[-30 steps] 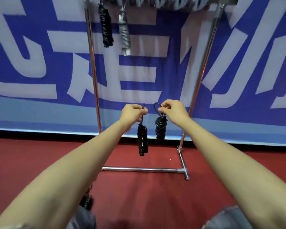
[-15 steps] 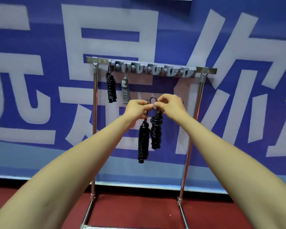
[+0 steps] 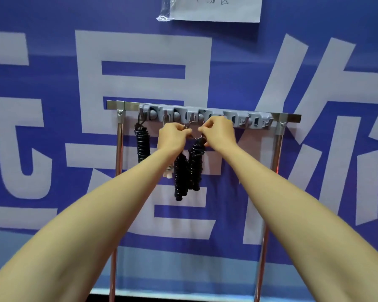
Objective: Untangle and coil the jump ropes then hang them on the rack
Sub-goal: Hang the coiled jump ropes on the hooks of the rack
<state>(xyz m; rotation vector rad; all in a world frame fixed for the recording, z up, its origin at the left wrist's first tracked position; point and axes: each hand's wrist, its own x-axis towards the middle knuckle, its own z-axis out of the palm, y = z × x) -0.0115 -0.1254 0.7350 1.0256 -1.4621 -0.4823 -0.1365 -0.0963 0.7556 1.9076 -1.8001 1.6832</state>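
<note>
A black coiled jump rope [image 3: 187,171] hangs in two wound bundles from my hands, just under the grey hook strip [image 3: 244,119] of the metal rack [image 3: 290,117]. My left hand [image 3: 171,137] pinches the rope's loop at the top of the left bundle. My right hand [image 3: 218,131] pinches the loop above the right bundle, close to a hook. Another black coiled rope [image 3: 142,143] hangs from the leftmost hook. A grey-white coiled rope [image 3: 168,171] hangs beside it, mostly hidden behind my left hand and arm.
The rack's two chrome uprights [image 3: 276,149] stand against a blue banner with large pale characters. Several hooks at the right of the strip carry nothing. A white paper sheet [image 3: 216,7] is stuck to the wall above.
Both hands have risen with the black rope from knee height to the hook strip. The view has tilted up from the red floor to the rack's top bar.
</note>
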